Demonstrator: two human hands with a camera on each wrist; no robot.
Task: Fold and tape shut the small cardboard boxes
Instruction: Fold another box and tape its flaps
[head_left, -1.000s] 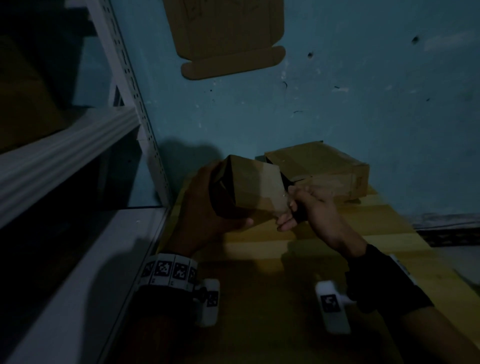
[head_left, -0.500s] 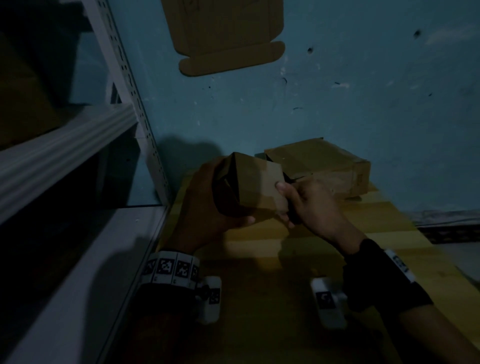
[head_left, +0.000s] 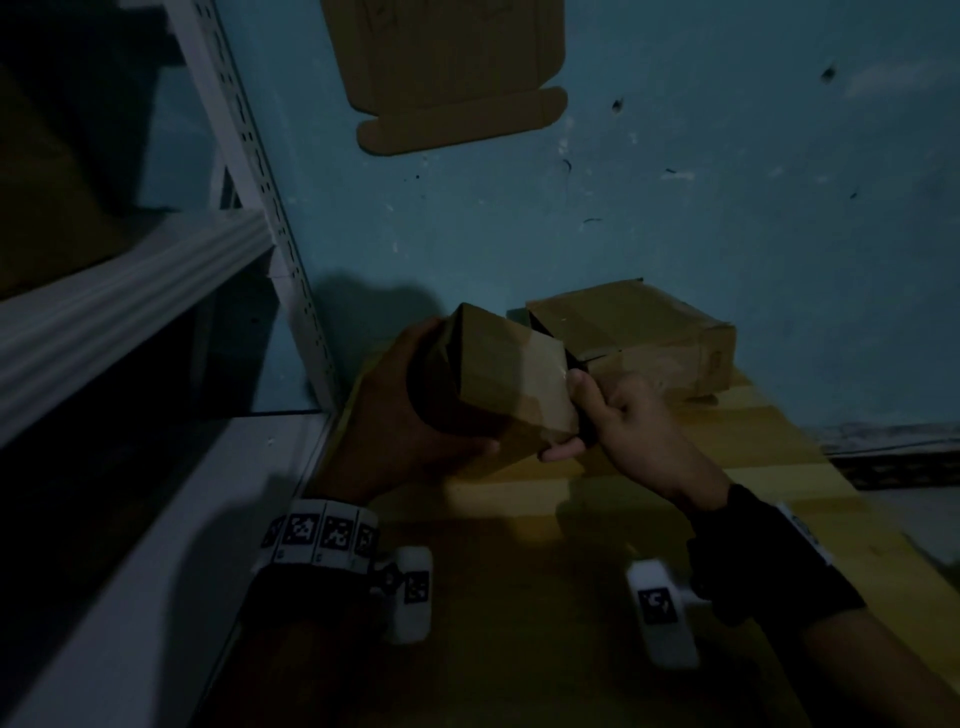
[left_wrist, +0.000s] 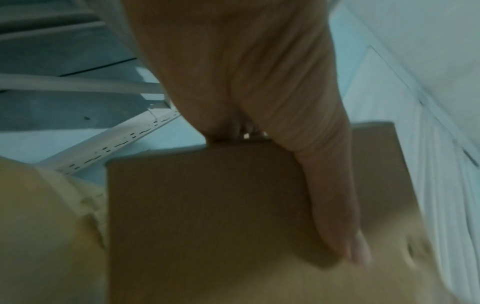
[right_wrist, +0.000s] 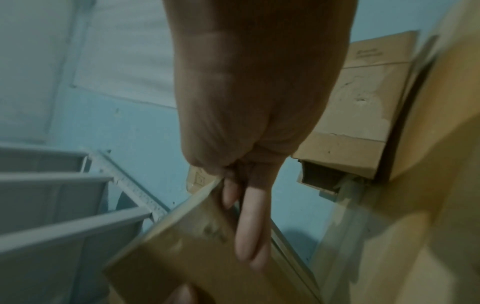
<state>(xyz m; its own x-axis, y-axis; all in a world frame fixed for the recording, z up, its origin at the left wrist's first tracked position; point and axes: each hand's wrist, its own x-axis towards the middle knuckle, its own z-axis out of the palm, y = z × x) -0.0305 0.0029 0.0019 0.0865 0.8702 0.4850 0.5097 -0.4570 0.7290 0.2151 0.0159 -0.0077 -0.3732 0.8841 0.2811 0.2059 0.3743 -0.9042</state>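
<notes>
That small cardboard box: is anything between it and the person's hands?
Nothing visible. The left hand grips the small cardboard box directly, and the right hand pinches its near edge where clear tape runs across. The bigger cardboard box lies behind on the wooden table, out of the way.

Dim room: blue wall (head_left: 675, 208), white metal shelving (head_left: 130, 291) at left, yellow wooden table (head_left: 519, 545).

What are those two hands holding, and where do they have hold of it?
Both hold one small cardboard box. The left hand wraps its left end; the right hand grips its right edge, thumb on the taped face.
</notes>
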